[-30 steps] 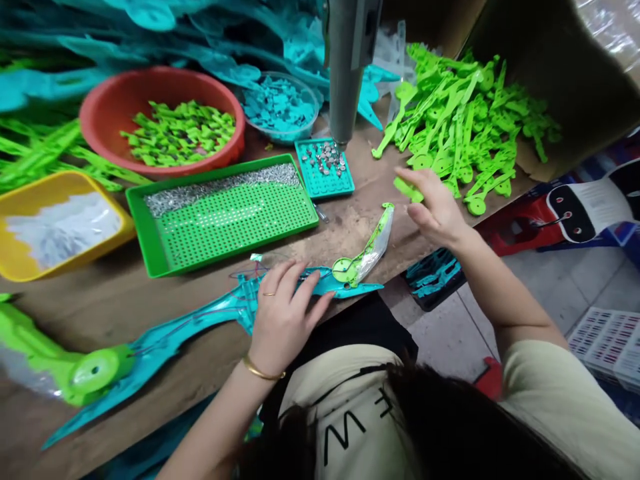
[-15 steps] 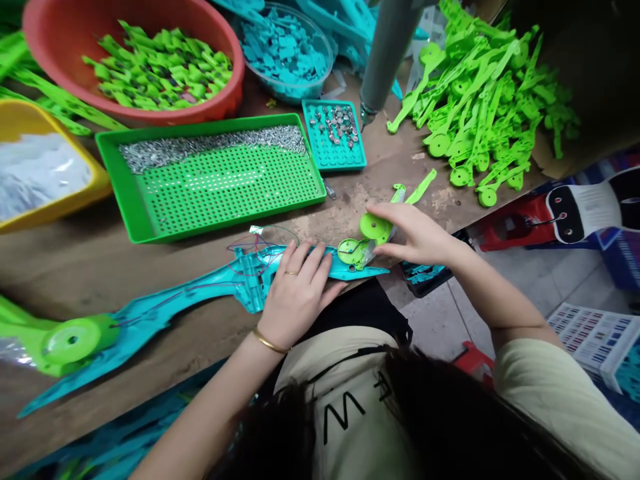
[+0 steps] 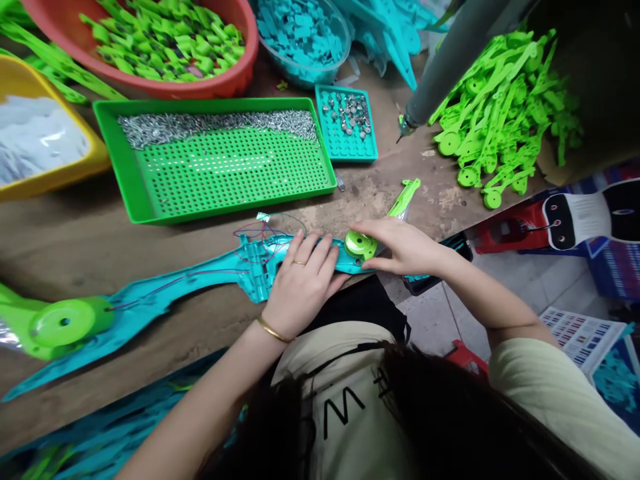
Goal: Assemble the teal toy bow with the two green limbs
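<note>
A long blue plastic shell (image 3: 193, 275) with thin red and dark wires lies along the bench's near edge. My left hand (image 3: 303, 283) rests over its right part, fingers laid across the top and thumb by the near edge, holding it. At the shell's right end, my right hand (image 3: 405, 247) grips a green plastic arm with a round disc (image 3: 361, 245) between thumb and fingers. The disc sits over the shell; what lies beneath it is hidden. A small white connector (image 3: 263, 217) stands beyond the shell. Another green round-ended part (image 3: 70, 323) is on the shell's left end.
A green tray (image 3: 235, 180) of screws and a small blue tray (image 3: 349, 148) of metal pieces lie beyond my hands. Behind are a red bowl (image 3: 200, 85) and a clear bowl (image 3: 333, 70) of parts. A hanging screwdriver (image 3: 445, 73) slants down near piled green arms (image 3: 495, 113).
My right hand has lowered the green disc onto the other round green piece at the shell's right end, covering it. My left hand stays on the shell. The view has shifted slightly.
</note>
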Demonstrator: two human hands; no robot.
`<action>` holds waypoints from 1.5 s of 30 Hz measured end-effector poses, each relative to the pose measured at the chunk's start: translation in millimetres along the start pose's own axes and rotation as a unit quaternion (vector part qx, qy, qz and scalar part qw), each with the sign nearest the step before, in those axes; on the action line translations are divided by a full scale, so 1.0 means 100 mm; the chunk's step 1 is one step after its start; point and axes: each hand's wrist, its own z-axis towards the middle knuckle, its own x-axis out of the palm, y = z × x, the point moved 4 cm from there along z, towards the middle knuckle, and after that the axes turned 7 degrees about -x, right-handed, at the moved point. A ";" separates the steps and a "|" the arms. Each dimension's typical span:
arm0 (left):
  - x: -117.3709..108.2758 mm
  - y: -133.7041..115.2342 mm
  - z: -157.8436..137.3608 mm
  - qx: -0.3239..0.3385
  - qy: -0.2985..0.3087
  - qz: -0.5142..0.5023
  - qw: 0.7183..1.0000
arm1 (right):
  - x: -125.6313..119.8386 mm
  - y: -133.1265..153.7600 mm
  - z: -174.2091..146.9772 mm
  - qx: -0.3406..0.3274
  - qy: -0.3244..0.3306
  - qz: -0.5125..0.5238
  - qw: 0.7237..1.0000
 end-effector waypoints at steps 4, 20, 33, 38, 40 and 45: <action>0.02 0.01 0.00 -0.010 0.011 -0.013 1.000 | 0.00 -0.02 -0.01 -0.011 0.003 0.019 1.000; 0.01 0.03 0.01 -0.022 0.027 -0.043 0.998 | 0.03 -0.07 -0.02 -0.018 0.007 0.028 0.999; 0.17 -0.36 0.14 0.055 -0.023 -0.039 0.997 | 0.00 -0.20 -0.10 -0.037 -0.038 0.052 0.997; 0.14 -0.29 0.12 0.064 -0.011 -0.054 0.996 | -0.31 -0.94 -0.29 0.264 -0.235 -0.035 0.935; 0.14 -0.29 0.09 0.059 -0.009 -0.061 0.996 | -0.26 -1.12 -0.34 0.321 -0.240 -0.031 0.916; 0.19 -0.35 -0.01 0.050 -0.038 -0.011 0.998 | -0.14 -1.15 -0.38 0.335 -0.260 -0.049 0.904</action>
